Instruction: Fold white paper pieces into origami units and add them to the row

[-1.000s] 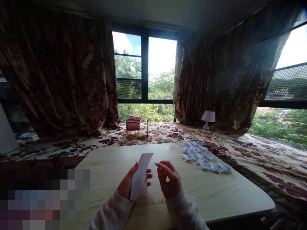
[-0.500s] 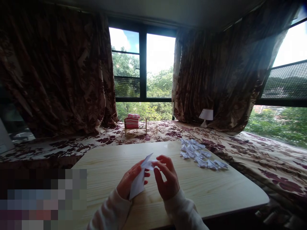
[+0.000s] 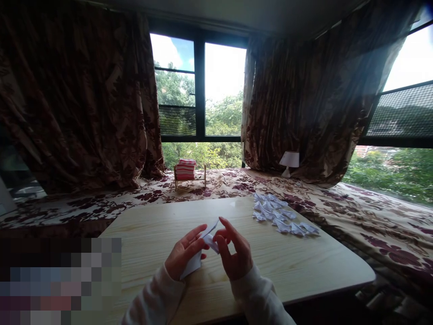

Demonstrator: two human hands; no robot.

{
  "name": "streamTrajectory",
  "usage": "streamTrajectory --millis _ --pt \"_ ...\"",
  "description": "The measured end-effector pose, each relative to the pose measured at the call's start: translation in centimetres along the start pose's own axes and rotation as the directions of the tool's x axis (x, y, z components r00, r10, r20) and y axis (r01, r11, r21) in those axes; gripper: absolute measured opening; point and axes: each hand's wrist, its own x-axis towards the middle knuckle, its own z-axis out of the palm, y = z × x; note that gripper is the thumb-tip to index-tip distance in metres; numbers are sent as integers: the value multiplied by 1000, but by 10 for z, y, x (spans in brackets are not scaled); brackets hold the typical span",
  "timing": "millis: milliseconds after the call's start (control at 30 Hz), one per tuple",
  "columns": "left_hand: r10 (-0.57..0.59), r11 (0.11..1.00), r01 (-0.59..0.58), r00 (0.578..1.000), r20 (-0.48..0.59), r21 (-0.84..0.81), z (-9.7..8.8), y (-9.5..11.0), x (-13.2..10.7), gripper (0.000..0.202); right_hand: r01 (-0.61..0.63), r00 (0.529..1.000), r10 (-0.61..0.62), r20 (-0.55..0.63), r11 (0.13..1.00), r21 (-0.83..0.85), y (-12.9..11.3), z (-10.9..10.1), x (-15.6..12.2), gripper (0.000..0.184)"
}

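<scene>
A partly folded sheet of white paper (image 3: 192, 265) is held above the wooden table (image 3: 152, 230). My left hand (image 3: 184, 253) grips it from the left, thumb on the near side and fingers behind. Its upper part bends into a raised flap and a curled fold. My right hand (image 3: 236, 250) is at the paper's right side, index fingertip touching the tip of the flap, thumb and other fingers at the curled part. Some of the paper is hidden behind my left fingers. To the right lies a cluster of folded white paper pieces (image 3: 270, 210).
A small rack (image 3: 190, 179) with stacked red-and-white striped cloths (image 3: 186, 169) stands on the floral cover (image 3: 233, 178) beyond the table. A small white lamp (image 3: 289, 159) sits further right. Patterned curtains (image 3: 304, 104) hang beside the windows.
The paper's flap has been bent over and the sheet has turned in my hands. My left thumb and fingers have shifted on it; my right index finger has straightened to the flap's tip.
</scene>
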Motion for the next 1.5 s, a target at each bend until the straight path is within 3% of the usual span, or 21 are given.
streamTrajectory --millis 200,367,600,767,867,1067,1500 --pt "39 998 -38 999 -16 49 2 2 -2 46 46 998 -46 44 999 4 -2 0 4 36" --pt "58 996 -56 998 -26 68 4 2 -3 62 15 1000 -15 12 1000 7 -2 -2 6 37" --pt "52 997 -51 998 -20 53 4 1 -1 67 12 999 -14 50 1000 24 -2 -2 7 35" --pt "20 1000 -20 999 -39 0 2 3 -1 43 -6 1000 6 -2 999 40 -4 -5 6 33" --pt "7 1000 -8 999 -46 -30 2 4 -1 39 30 1000 -30 -2 1000 -6 -6 -5 4 33" --pt "-15 999 13 999 -41 -52 3 4 -1 41 108 993 -103 58 991 -77 -8 -2 4 44" --pt "-54 998 53 998 -22 -45 4 5 2 50 106 993 -102 53 991 -83 -6 -2 2 42"
